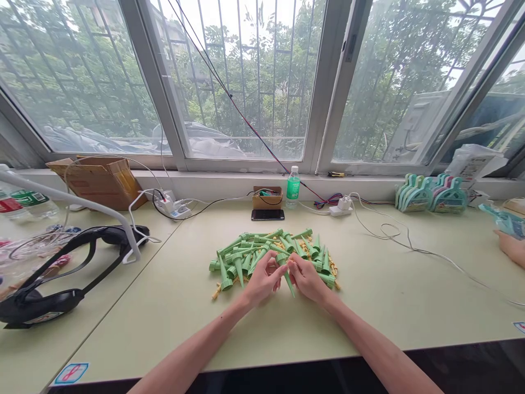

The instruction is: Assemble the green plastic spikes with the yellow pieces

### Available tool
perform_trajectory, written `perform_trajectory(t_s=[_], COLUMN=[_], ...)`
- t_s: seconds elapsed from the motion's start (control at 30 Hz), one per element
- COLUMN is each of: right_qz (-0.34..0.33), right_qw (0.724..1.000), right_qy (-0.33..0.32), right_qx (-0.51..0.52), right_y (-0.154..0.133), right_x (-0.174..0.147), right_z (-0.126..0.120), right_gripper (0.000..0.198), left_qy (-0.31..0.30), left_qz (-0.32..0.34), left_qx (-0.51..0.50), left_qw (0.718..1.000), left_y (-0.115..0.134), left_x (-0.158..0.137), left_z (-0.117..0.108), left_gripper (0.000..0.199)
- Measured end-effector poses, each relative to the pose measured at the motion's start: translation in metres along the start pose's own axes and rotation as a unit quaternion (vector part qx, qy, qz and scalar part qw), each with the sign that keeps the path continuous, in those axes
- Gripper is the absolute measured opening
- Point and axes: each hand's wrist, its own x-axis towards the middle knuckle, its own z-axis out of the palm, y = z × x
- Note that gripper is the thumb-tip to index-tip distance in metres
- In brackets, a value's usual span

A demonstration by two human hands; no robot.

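My left hand (266, 278) is closed around a green plastic watering spike (289, 282), whose pointed end slants down toward me between my hands. Close beside it, my right hand (305, 276) pinches with thumb and forefinger near the spike's wide capped end. Whatever those right fingertips hold is too small and covered to make out. Just beyond my hands lies a heap of similar green spikes (237, 262), with capped ends and tapered points turned every way. Small yellow pieces (216, 291) show under and around the heap.
Behind the heap are a black phone (268, 215), a small cardboard box (267, 200) and a green-labelled bottle (293, 187). A white cable (435, 253) crosses the right side. Black headgear with straps (77, 249) lies left. Another person's hand (511, 248) is at the far right.
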Motion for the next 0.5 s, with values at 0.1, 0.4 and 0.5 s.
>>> perform_trajectory(t_s=[0.1, 0.4, 0.5], right_qz=[0.001, 0.001, 0.001], right_qw=[1.0, 1.0, 1.0], right_qy=[0.0, -0.004, -0.003], right_qx=[-0.004, -0.006, -0.004], right_y=[0.0002, 0.001, 0.0012], right_x=[-0.0001, 0.0008, 0.0009], right_z=[0.0, -0.0003, -0.0005], right_gripper=[0.035, 0.034, 0.034], left_qy=[-0.003, -0.003, 0.001], left_qz=[0.002, 0.012, 0.015], left_qx=[0.003, 0.021, 0.03], left_qw=[1.0, 1.0, 0.999], left_y=[-0.001, -0.0046, -0.0035], left_x=[0.0001, 0.0002, -0.0006], left_z=[-0.0005, -0.0026, -0.0018], left_gripper=[0.033, 0.028, 0.028])
